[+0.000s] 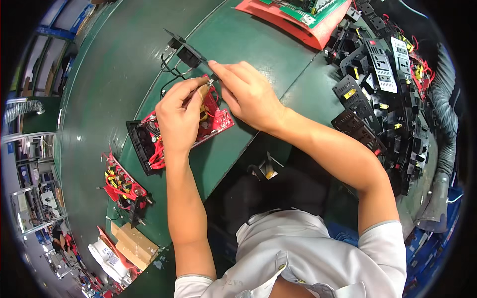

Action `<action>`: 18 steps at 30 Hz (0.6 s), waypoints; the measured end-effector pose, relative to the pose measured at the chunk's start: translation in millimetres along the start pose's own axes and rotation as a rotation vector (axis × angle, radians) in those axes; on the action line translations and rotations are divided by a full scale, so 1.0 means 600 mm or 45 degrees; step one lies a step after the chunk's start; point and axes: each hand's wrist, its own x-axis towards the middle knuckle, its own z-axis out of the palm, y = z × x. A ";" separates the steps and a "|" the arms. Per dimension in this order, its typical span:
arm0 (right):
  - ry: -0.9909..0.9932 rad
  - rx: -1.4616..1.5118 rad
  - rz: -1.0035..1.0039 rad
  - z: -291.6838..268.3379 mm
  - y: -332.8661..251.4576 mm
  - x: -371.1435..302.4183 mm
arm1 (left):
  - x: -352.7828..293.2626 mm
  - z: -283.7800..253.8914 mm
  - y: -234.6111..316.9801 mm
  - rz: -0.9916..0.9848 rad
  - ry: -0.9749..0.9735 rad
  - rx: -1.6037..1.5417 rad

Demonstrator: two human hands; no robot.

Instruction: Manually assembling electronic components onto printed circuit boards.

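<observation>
A red circuit board [218,122] with red wires and components lies on the green bench in front of me. A black slotted plastic end piece [138,148] stands at its left end. My right hand [254,95] grips the edge of a black plastic panel [190,55], held tilted above the board's far side. Black wires [171,68] loop from this panel down toward the board. Over the board, my left hand [180,111] is closed with its fingertips pinched beside the panel's lower edge. What sits between those fingertips is too small to make out.
Another red board assembly [124,185] lies at the left, near a cardboard piece [135,244]. Black and white socket panels [380,67] are heaped at the right beside a grey flexible duct [443,114]. A red sheet [298,25] bearing green circuit boards lies at the far side.
</observation>
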 end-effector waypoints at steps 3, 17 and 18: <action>0.015 0.016 -0.004 0.000 -0.004 -0.001 | -0.003 -0.003 0.009 0.036 -0.003 0.059; 0.041 0.041 0.035 0.005 -0.001 0.000 | 0.003 0.000 -0.003 0.006 -0.021 -0.190; 0.044 0.055 0.051 0.008 -0.002 -0.001 | 0.003 -0.003 -0.009 0.016 0.031 -0.170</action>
